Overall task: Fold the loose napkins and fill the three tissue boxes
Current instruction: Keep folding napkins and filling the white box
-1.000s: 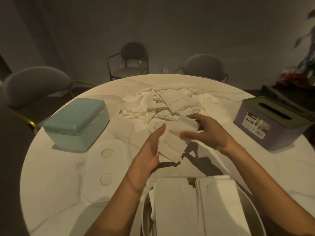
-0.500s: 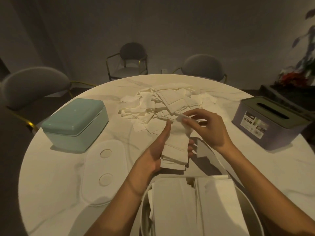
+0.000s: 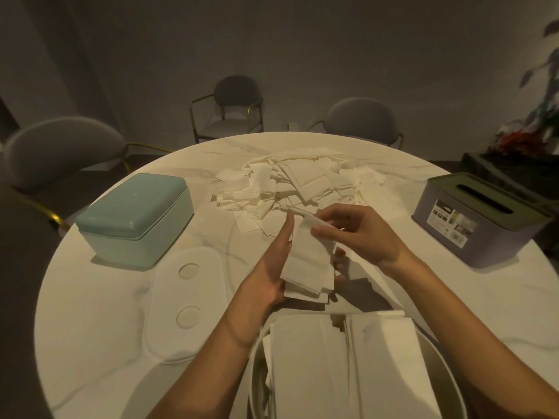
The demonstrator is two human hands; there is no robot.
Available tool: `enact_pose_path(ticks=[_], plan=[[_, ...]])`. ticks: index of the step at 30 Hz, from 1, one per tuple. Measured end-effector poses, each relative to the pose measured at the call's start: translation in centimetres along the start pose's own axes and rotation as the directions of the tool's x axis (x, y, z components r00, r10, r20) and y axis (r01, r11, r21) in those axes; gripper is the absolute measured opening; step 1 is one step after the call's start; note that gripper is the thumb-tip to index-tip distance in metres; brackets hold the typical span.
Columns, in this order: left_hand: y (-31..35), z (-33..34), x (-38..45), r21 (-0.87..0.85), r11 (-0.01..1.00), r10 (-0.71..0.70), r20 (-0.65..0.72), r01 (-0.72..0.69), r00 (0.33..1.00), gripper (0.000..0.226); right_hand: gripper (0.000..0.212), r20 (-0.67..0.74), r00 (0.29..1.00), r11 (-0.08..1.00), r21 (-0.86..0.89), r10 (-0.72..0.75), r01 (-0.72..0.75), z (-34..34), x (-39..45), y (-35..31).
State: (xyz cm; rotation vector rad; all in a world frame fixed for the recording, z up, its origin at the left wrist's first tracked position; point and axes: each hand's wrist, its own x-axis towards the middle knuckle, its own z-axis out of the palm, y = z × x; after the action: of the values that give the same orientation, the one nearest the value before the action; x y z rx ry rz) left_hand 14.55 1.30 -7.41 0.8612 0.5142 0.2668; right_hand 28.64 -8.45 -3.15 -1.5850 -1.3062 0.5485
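Head view: left hand (image 3: 269,267) cradled a small stack of folded napkins (image 3: 308,264) above the counter (image 3: 106,313), near of the loose pile (image 3: 290,189); right hand (image 3: 360,234) pinched its top sheet. Light, limp, slippery plies; best held by the stack's long edges.

Stack of folded napkins (image 3: 308,267) in my hands: cream-white, plain. Loose napkin pile (image 3: 290,189) the same cream. Round table (image 3: 99,313): white marble with faint grey veining. Left tissue box (image 3: 133,219): pale mint green. Right tissue box (image 3: 472,231): lavender body, olive-green slotted lid, printed label. White lid (image 3: 187,300) beside my arm. Chairs (image 3: 239,107): grey, gold frames.
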Motion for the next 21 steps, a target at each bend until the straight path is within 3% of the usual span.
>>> enact_pose_path(ticks=[2,5,7,10,12,14,16,19,21], plan=[[0.0,0.0,-0.3,0.016,1.000,0.004,-0.012,-0.004,1.000,0.083,0.027,-0.065,0.995,0.980,-0.186,-0.078,0.065,0.3,0.1,0.7],[0.4,0.1,-0.7,0.098,0.995,0.005,0.002,-0.005,1.000,0.081,0.051,-0.020,0.997,0.950,-0.306,-0.071,0.062,0.0,0.2,1.1],[0.8,0.2,-1.0,0.147,0.989,-0.024,0.026,0.020,0.999,0.082,0.053,0.052,0.999,0.953,-0.302,-0.009,0.025,-0.1,0.1,1.0],[1.6,-0.3,-1.3,0.168,0.986,-0.026,0.013,0.024,1.000,0.092,0.038,0.118,0.993,0.982,-0.190,0.025,-0.002,-0.3,0.2,1.0],[2.0,-1.0,-1.6,0.197,0.980,0.052,-0.064,-0.038,0.997,0.096,0.030,0.106,0.994,0.991,-0.136,0.012,0.003,-0.5,0.3,1.4],[2.2,-2.1,-1.7,0.263,0.948,0.214,-0.113,-0.178,0.970,0.078,0.030,0.055,0.998,0.998,-0.043,0.039,-0.036,-0.8,0.3,2.1],[2.3,-2.7,-1.9,0.340,0.886,0.375,-0.130,-0.314,0.918,0.057,0.032,0.029,0.995,0.995,0.045,0.091,-0.092,-0.9,0.4,3.0],[1.8,-2.4,-1.4,0.497,0.774,0.544,-0.206,-0.391,0.814,0.058,0.026,0.048,0.989,0.981,0.128,0.138,-0.143,-0.1,0.6,4.4],[1.0,-2.2,-0.6,0.514,0.757,0.588,-0.267,-0.403,0.763,0.053,0.035,0.042,0.988,0.973,0.175,0.147,-0.153,0.7,0.7,5.1]])
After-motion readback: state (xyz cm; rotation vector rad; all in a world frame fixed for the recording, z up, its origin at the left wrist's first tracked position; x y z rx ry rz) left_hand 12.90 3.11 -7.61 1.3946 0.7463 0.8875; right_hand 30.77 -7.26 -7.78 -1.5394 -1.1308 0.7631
